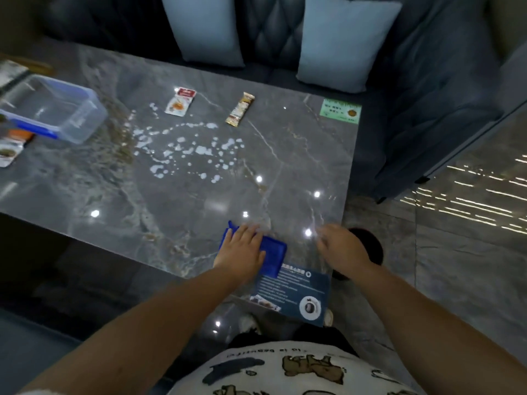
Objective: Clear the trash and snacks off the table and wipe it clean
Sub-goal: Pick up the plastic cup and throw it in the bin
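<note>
A person leans over a grey marble table (85, 181). The left hand (241, 252) lies flat, fingers spread, pressing a blue cloth (272, 253) at the near edge. The right hand (340, 246), just beside it, hovers half-open and seems empty, though blurred. Well beyond both hands, white spilled droplets (188, 146) and two snack packets (180, 103) (239, 109) remain. Wiping looks barely begun.
</note>
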The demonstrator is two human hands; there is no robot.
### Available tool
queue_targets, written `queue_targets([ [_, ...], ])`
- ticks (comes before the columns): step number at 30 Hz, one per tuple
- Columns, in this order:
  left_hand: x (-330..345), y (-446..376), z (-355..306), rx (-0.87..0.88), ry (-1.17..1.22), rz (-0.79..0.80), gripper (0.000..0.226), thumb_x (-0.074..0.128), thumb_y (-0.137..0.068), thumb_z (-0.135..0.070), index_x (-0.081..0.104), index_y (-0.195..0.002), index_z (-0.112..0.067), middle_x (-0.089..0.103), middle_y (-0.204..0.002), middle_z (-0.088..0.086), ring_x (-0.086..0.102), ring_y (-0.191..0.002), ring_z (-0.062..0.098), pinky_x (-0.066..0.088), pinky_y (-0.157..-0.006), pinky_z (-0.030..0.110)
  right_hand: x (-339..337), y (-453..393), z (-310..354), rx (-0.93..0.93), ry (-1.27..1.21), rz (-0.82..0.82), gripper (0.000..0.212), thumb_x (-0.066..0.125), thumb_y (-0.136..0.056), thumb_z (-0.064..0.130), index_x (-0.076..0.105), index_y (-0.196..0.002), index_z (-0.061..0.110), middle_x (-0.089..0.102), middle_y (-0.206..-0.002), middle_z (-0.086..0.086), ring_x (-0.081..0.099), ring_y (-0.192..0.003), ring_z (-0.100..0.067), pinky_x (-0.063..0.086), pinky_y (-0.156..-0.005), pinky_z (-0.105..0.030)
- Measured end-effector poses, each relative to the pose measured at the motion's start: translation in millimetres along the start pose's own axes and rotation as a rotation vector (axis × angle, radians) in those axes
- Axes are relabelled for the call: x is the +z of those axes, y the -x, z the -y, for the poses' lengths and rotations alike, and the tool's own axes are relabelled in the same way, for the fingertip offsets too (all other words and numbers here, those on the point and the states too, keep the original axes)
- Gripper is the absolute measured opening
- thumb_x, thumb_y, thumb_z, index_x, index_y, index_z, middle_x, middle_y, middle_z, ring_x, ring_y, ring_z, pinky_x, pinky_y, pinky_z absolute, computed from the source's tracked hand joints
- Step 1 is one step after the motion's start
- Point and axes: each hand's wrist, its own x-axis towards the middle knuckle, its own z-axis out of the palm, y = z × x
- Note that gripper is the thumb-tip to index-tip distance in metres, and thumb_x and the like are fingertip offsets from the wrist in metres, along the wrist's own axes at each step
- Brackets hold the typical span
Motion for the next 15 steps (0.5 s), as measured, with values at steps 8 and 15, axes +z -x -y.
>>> queue_targets([
  [8, 1.4, 67.6, 39.4, -0.192, 0.088, -0.097, 0.056, 0.031, -0.097, -0.044, 0.03, -0.147, -0.019, 0.028, -0.156, 0.003, 0.019, -0.144, 0.023, 0.013, -0.116, 0.041, 14.3, -16.9, 62.5, -0.267, 0.114, 0.102, 0.027, 0.044, -0.092, 0.027, 0.059, -0.106, 0.011, 0.06, -0.11, -0.007, 0.057, -0.097, -0.024, 0.049, -0.084, -0.041],
  [15, 7.5, 123.8, 50.9, -0.514, 0.222, -0.116, 0.052, 0.036, -0.094, -0.041, 0.039, -0.141, -0.018, 0.047, -0.142, 0.004, 0.043, -0.129, 0.023, 0.029, -0.108, 0.037, 24.6, -38.1, 108.9, -0.509, 0.234, 0.215, 0.025, 0.043, -0.092, 0.026, 0.058, -0.107, 0.015, 0.058, -0.11, 0.001, 0.056, -0.092, -0.017, 0.048, -0.08, -0.032],
])
